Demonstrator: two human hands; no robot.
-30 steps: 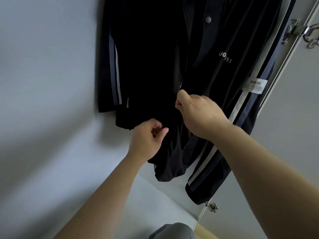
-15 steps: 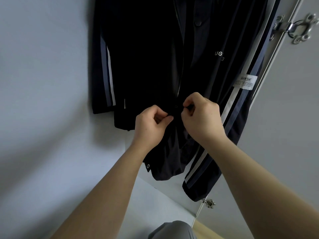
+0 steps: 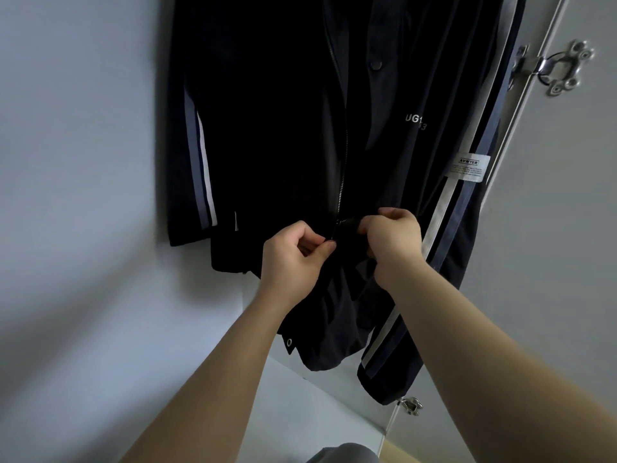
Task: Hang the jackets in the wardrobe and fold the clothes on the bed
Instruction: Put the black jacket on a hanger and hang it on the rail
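Jacket (image 3: 267, 128): hung, frame centre. Left grip (image 3: 293, 259), right grip (image 3: 394, 245): each pinching front edge at zip (image 3: 342, 182). Fastening pending; bed, folding unseen.

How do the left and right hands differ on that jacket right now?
The left hand pinches the jacket edge between thumb and forefinger; the right hand curls its fingers round bunched fabric. The left hand sits slightly lower than the right hand, on the opposite side of the zipper. Both hold the jacket's front near the zipper.
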